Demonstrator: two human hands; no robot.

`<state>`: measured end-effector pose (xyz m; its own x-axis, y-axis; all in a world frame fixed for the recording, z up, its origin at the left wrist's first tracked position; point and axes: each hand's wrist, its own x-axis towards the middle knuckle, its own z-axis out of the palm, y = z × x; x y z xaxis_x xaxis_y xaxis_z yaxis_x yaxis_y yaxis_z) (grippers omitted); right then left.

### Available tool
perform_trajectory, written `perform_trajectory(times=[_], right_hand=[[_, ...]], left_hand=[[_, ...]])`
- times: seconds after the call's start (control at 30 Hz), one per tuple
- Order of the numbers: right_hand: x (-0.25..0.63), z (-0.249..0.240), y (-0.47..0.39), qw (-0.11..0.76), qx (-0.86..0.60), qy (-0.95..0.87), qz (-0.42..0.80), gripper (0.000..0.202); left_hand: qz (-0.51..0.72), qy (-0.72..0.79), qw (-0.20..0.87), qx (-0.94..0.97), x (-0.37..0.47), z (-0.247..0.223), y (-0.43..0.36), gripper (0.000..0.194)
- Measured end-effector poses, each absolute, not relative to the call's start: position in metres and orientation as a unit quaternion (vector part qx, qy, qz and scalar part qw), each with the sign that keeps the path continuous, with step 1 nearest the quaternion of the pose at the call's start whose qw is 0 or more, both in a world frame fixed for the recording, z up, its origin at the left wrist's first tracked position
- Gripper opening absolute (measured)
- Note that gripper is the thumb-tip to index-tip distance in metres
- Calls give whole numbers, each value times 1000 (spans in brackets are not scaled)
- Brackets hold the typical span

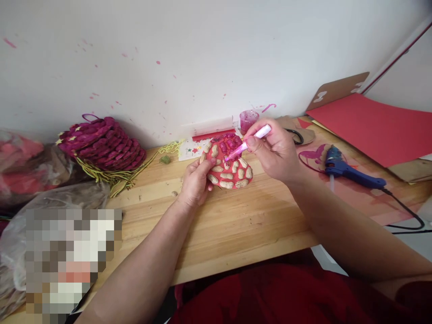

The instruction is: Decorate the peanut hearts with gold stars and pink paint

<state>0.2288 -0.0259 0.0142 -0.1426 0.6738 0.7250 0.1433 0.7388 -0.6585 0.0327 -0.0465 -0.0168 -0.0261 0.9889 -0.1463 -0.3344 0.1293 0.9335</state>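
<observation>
My left hand (197, 179) grips the left edge of a red peanut-covered disc (232, 172), thumb on top, held just above the wooden table. Peanuts in their shells are stuck across its face. Those toward the far side are coated in wet magenta paint, while the near ones are bare tan. Between the thumb and fingers of my right hand (275, 150) is a white-handled paintbrush (263, 131). Its magenta-stained tip touches the disc near the middle, at the border of painted and bare peanuts. Behind the disc stands a clear cup (249, 120) smeared with magenta paint.
At the left lies a stack of magenta peanut discs (104, 144) with yellow-green yarn, beside plastic bags (50, 180). To the right are a blue glue gun (354, 173) with a cord, scissors (295, 136) and red card sheets (378, 128). A paint-spattered wall (202, 54) borders the table.
</observation>
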Motion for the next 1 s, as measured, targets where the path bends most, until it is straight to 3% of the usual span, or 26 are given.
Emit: perform_trajectory(times=[0.57, 0.8, 1.0], right_hand=[[231, 16, -24, 587, -260, -721, 261, 24], [230, 19, -30, 604, -261, -733, 172, 21], [227, 17, -31, 574, -264, -732, 252, 20]], left_hand=[[555, 447, 609, 350, 30, -17, -45, 27], [565, 427, 626, 325, 28, -24, -41, 27], [566, 441, 606, 343, 31, -18, -45, 30]])
